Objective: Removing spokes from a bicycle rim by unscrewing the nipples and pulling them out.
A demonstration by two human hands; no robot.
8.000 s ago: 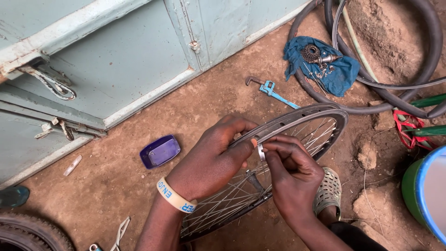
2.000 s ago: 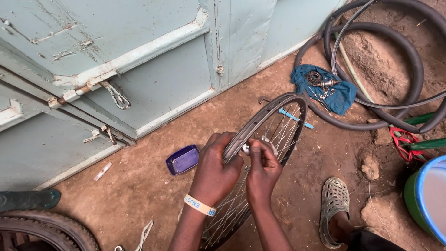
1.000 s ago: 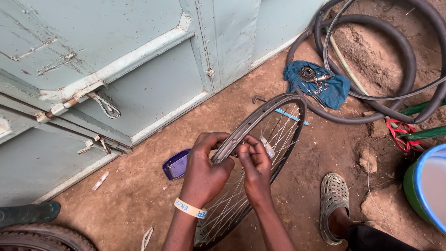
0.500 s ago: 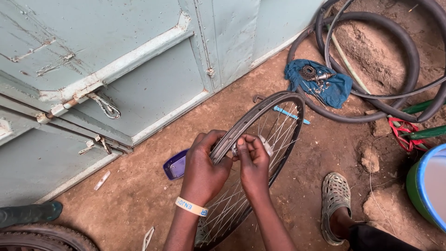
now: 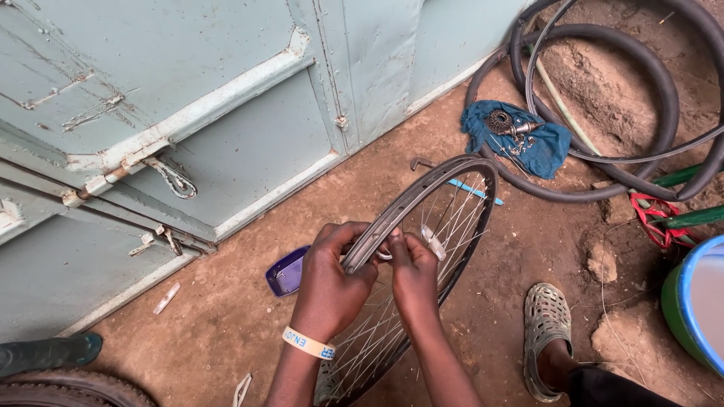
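A bare metal bicycle wheel rim (image 5: 445,188) with thin spokes stands tilted on the dirt in front of me. My left hand (image 5: 332,283), with a pale wristband, grips the near part of the rim. My right hand (image 5: 413,275) pinches a small metal piece at the rim's inner side, right beside the left thumb. What exactly the fingertips pinch is too small to tell.
A purple tray (image 5: 285,273) lies on the ground left of my hands. A blue cloth (image 5: 528,139) with metal parts and black tyres (image 5: 641,83) lie at the back right. A pale green metal door (image 5: 188,113) fills the left. My sandalled foot (image 5: 547,332) and a blue-rimmed green bucket (image 5: 690,316) are right.
The wheel has stood up more on edge and turned in my hands over the past seconds. Both hands keep working at the same spot on the rim.
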